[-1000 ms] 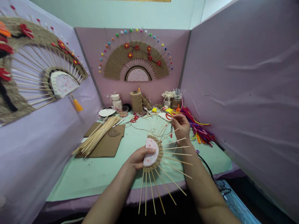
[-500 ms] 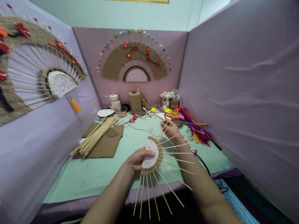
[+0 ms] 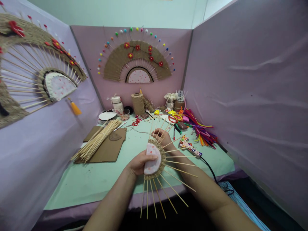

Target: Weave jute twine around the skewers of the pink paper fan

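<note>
My left hand (image 3: pixel 139 163) grips a half-made fan at its half-round white centre (image 3: pixel 151 158), the thumb lying across the flower-patterned face. Around the curved edge runs a woven twine band (image 3: pixel 163 160), and thin wooden sticks (image 3: pixel 179 163) radiate from it to the right, up and down. Behind the upper sticks, close to the band, my right hand (image 3: pixel 164 138) has its fingers pinched together. A thin strand of twine (image 3: pixel 141 132) leads from the table towards those fingertips, which the sticks partly hide.
A bundle of sticks (image 3: pixel 99 141) lies on cardboard (image 3: pixel 117 150) at left. Right of my hands are a patterned glue gun (image 3: pixel 190 148) with a black cord and colourful pipe cleaners (image 3: pixel 204 131). A twine spool (image 3: pixel 138 104) stands at the back. Finished fans (image 3: pixel 113 67) hang on the partitions.
My right hand has moved left and slightly down, from the outer stick ends to behind the upper sticks near the woven band. The left hand keeps its hold on the fan.
</note>
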The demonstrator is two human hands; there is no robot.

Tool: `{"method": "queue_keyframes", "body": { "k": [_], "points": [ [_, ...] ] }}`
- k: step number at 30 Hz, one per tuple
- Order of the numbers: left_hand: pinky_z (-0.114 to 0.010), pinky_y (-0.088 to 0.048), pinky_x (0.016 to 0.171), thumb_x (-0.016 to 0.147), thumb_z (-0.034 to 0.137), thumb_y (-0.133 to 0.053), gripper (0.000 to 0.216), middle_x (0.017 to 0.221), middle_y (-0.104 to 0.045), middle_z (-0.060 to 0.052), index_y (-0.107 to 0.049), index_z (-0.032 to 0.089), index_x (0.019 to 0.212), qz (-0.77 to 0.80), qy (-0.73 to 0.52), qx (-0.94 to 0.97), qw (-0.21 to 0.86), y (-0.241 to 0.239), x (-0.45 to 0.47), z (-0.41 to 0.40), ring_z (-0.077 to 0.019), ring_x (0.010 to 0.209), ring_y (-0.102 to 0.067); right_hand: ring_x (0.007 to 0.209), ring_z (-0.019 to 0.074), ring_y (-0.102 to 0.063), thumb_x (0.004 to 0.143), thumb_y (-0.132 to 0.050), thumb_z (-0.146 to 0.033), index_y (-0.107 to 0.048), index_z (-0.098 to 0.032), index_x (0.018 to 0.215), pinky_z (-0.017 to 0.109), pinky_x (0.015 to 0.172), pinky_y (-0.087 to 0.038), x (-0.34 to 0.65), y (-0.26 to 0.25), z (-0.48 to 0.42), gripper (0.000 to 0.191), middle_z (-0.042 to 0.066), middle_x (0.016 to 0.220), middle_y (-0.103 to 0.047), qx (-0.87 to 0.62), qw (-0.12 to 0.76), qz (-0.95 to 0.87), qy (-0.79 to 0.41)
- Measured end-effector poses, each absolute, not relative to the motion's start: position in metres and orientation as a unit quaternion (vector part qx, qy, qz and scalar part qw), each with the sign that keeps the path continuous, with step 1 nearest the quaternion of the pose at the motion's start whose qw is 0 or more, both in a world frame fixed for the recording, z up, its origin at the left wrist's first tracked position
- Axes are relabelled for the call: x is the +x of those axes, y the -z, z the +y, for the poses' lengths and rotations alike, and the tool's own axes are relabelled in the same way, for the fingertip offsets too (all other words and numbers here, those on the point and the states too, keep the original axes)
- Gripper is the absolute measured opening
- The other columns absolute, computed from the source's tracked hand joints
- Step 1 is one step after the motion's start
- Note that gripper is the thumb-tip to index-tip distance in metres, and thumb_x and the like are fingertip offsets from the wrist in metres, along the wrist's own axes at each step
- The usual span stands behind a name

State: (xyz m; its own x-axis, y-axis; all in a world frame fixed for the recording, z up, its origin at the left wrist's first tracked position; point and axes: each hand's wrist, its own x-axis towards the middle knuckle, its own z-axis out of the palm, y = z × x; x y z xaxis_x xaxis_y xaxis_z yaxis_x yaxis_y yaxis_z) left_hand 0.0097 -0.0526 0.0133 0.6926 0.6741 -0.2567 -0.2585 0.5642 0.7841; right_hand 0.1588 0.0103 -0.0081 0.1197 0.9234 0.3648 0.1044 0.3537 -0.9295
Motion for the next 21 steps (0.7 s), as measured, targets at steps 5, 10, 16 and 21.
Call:
{"method": "queue_keyframes", "body": {
  "k": [5, 10, 16, 21],
  "points": [
    [-0.021, -0.044, 0.048, 0.061, 0.035, -0.075, 0.03, 0.058, -0.063, -0.004, -0.059, 0.011, 0.07, 0.342, -0.328, 0.36, 0.804, -0.018, 0.014, -0.051, -0.0111, 0.049, -0.058, 0.059, 0.0124, -0.049, 0.07, -0.06, -0.031, -0.059, -0.018, 0.072, 0.025, 0.058, -0.039, 0.169, 0.008, 0.012, 0.013, -0.001, 0.063, -0.055, -0.465, 0.593, -0.586, -0.296],
    [-0.02, -0.043, 0.046, 0.058, 0.034, -0.078, 0.039, 0.06, -0.062, 0.0, -0.057, 0.013, 0.084, 0.344, -0.353, 0.396, 0.774, -0.022, 0.011, -0.051, -0.0105, 0.048, -0.056, 0.06, 0.0127, -0.049, 0.071, -0.06, -0.032, -0.059, -0.018, 0.074, 0.025, 0.059, -0.04, 0.176, 0.0, 0.009, 0.014, -0.001, 0.065, -0.057, -0.475, 0.621, -0.557, -0.279],
    [-0.021, -0.043, 0.048, 0.059, 0.033, -0.077, 0.042, 0.062, -0.063, -0.002, -0.056, 0.012, 0.088, 0.331, -0.307, 0.41, 0.792, -0.018, 0.008, -0.049, -0.0111, 0.049, -0.057, 0.059, 0.0127, -0.049, 0.068, -0.061, -0.031, -0.059, -0.018, 0.073, 0.026, 0.059, -0.04, 0.175, -0.004, 0.007, 0.014, -0.001, 0.065, -0.056, -0.464, 0.635, -0.537, -0.304],
    [-0.021, -0.045, 0.05, 0.059, 0.029, -0.078, 0.041, 0.065, -0.064, -0.003, -0.055, 0.012, 0.089, 0.305, -0.297, 0.394, 0.815, -0.014, 0.009, -0.049, -0.0112, 0.051, -0.058, 0.06, 0.0129, -0.05, 0.067, -0.061, -0.031, -0.058, -0.019, 0.071, 0.027, 0.06, -0.041, 0.169, -0.007, 0.002, 0.013, -0.001, 0.066, -0.057, -0.447, 0.619, -0.558, -0.325]
  ]
}}
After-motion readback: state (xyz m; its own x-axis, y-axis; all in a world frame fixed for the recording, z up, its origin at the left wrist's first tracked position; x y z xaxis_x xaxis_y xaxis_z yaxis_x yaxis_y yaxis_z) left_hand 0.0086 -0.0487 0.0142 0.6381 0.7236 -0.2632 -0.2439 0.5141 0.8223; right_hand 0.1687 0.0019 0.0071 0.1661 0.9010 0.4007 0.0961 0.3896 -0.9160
